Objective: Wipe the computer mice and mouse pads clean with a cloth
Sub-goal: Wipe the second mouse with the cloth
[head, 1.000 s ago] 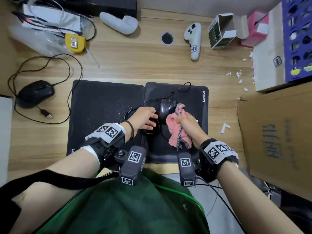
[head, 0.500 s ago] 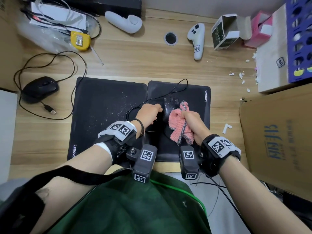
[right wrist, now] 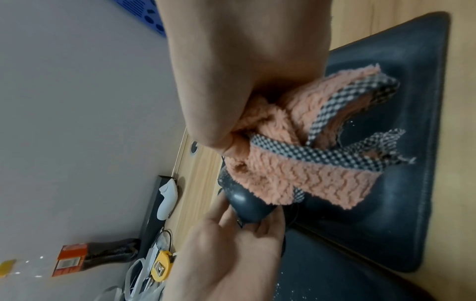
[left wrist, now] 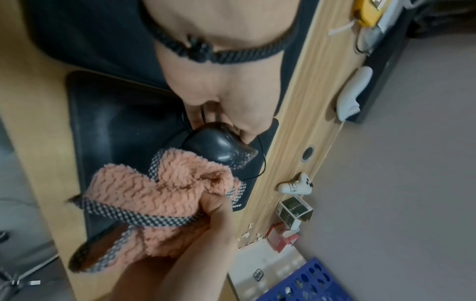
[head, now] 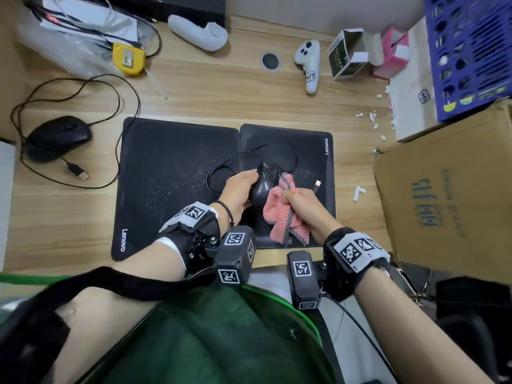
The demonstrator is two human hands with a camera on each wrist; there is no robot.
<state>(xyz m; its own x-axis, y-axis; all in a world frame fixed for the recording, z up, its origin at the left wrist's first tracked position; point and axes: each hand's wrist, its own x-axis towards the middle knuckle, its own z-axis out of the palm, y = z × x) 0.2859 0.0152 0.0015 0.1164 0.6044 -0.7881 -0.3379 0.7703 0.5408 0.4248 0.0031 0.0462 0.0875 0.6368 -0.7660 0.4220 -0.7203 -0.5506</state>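
Two black Lenovo mouse pads lie side by side: a left pad (head: 171,173) speckled with white crumbs and a right pad (head: 313,151). My left hand (head: 239,187) grips a black wired mouse (head: 263,187) tilted up over the right pad; the mouse (left wrist: 219,147) still has white dust on its front. My right hand (head: 297,202) holds a bunched pink cloth (head: 277,214) with checked trim against the mouse's right side. The cloth (right wrist: 283,167) covers part of the mouse (right wrist: 247,205). A second black mouse (head: 59,134) sits at far left on the desk.
The mouse's cable loops over the right pad with its USB plug (head: 318,184) beside my right hand. A yellow tape measure (head: 128,58), two white controllers (head: 309,63), small boxes (head: 347,58), a blue crate (head: 471,51) and a cardboard box (head: 448,206) ring the desk. White crumbs (head: 374,120) lie at right.
My left hand has shifted from resting beside the mouse to gripping it and tilting it up. The right hand with the cloth stays against the mouse's right side.
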